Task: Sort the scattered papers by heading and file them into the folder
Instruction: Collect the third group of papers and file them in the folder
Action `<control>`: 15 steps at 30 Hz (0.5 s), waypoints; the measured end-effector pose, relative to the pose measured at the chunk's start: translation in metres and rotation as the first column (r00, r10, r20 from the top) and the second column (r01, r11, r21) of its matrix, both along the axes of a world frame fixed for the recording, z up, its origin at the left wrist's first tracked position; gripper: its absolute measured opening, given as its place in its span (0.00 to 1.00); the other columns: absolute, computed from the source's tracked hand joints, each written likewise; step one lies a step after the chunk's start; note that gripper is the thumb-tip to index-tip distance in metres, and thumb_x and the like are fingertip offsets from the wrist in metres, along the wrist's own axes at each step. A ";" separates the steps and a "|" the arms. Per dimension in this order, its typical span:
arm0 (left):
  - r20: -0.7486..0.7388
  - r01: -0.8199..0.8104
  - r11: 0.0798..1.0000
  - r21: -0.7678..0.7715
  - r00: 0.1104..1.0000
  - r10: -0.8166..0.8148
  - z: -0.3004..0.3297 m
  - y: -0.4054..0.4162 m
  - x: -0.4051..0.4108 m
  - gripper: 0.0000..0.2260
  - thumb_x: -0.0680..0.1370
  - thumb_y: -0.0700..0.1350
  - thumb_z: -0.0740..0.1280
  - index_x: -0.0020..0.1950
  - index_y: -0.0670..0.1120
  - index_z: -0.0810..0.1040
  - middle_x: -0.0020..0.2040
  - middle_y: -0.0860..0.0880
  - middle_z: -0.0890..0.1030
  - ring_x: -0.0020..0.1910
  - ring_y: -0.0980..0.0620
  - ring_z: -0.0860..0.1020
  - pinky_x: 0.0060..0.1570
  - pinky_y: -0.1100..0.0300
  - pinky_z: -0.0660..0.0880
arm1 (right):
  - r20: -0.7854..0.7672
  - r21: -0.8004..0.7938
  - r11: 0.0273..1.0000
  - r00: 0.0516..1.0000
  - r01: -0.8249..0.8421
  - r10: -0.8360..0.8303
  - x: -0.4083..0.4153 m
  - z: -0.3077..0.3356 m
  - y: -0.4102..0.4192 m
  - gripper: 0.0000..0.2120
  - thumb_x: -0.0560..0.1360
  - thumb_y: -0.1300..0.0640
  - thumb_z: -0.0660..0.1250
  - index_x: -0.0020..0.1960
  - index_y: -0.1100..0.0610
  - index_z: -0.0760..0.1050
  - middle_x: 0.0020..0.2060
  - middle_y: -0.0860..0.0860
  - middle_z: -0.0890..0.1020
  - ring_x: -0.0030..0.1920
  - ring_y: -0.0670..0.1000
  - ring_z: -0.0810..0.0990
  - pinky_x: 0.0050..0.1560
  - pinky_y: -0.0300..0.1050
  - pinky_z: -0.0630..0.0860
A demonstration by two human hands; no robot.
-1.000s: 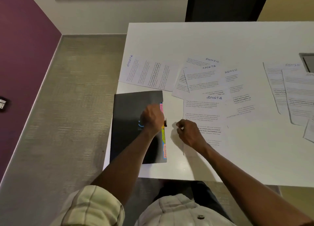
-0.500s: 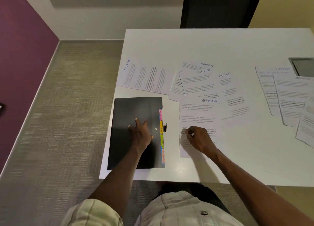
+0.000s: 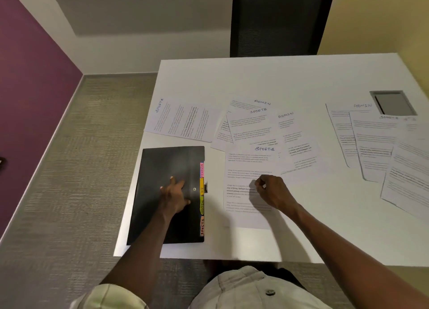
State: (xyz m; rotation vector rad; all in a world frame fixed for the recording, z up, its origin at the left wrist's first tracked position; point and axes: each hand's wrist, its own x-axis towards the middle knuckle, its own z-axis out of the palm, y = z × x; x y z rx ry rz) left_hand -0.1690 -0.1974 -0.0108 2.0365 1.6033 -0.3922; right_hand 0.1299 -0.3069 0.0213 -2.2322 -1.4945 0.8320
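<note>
Left hand [image 3: 174, 198] left the tabs [image 3: 202, 198], flattening on folder [image 3: 162, 169].

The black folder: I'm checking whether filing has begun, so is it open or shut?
Shut. The black folder lies flat with its cover down, the left hand resting on top.

Your left hand [image 3: 174, 196] lies flat, palm down, fingers straight and spread, pointing away from you, with the forearm stretched forward from a rolled pale sleeve. Your right hand [image 3: 274, 190] is loosely curled, knuckles up, fingertips tucked down and to the left, its bare forearm reaching in from the lower right.
</note>
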 end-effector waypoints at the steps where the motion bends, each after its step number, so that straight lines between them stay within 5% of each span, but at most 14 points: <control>1: 0.014 -0.032 0.999 -0.025 0.999 0.033 0.003 0.000 0.004 0.37 0.76 0.48 0.73 0.80 0.45 0.59 0.80 0.37 0.54 0.76 0.37 0.61 0.77 0.42 0.52 | -0.005 0.001 1.000 1.000 -0.004 0.004 0.010 0.001 -0.001 0.06 0.75 0.64 0.65 0.44 0.61 0.81 0.45 0.54 0.86 0.47 0.55 0.82 0.42 0.40 0.69; 4: 0.112 -0.174 0.984 -0.033 0.978 0.176 0.010 -0.001 0.015 0.31 0.78 0.40 0.70 0.79 0.44 0.61 0.79 0.39 0.59 0.77 0.36 0.59 0.76 0.41 0.58 | -0.029 0.001 1.000 0.999 -0.015 0.015 0.037 0.004 -0.001 0.07 0.75 0.64 0.64 0.43 0.57 0.80 0.44 0.52 0.85 0.44 0.52 0.82 0.37 0.36 0.66; 8: 0.308 -0.482 0.876 0.002 0.834 0.458 0.025 -0.001 0.040 0.26 0.80 0.34 0.63 0.77 0.45 0.65 0.74 0.41 0.69 0.71 0.40 0.70 0.68 0.48 0.70 | -0.055 0.038 0.998 0.997 -0.057 0.059 0.074 0.014 0.004 0.10 0.75 0.64 0.65 0.39 0.53 0.76 0.44 0.51 0.85 0.39 0.47 0.77 0.36 0.35 0.66; 11: 0.414 -0.556 0.828 0.068 0.771 0.483 0.038 0.000 0.063 0.22 0.82 0.36 0.62 0.76 0.45 0.68 0.72 0.43 0.72 0.66 0.47 0.74 0.59 0.60 0.72 | -0.066 0.043 0.996 0.994 -0.079 0.082 0.095 0.017 0.008 0.08 0.75 0.65 0.65 0.40 0.57 0.79 0.45 0.52 0.86 0.44 0.51 0.81 0.41 0.38 0.68; 15: 0.499 -0.570 0.817 0.092 0.736 0.458 0.051 0.002 0.101 0.20 0.82 0.37 0.62 0.74 0.44 0.70 0.71 0.43 0.74 0.69 0.43 0.73 0.67 0.53 0.69 | -0.106 0.040 0.997 0.991 -0.072 0.076 0.116 0.022 0.013 0.07 0.76 0.64 0.63 0.44 0.61 0.81 0.45 0.52 0.85 0.46 0.52 0.81 0.42 0.38 0.68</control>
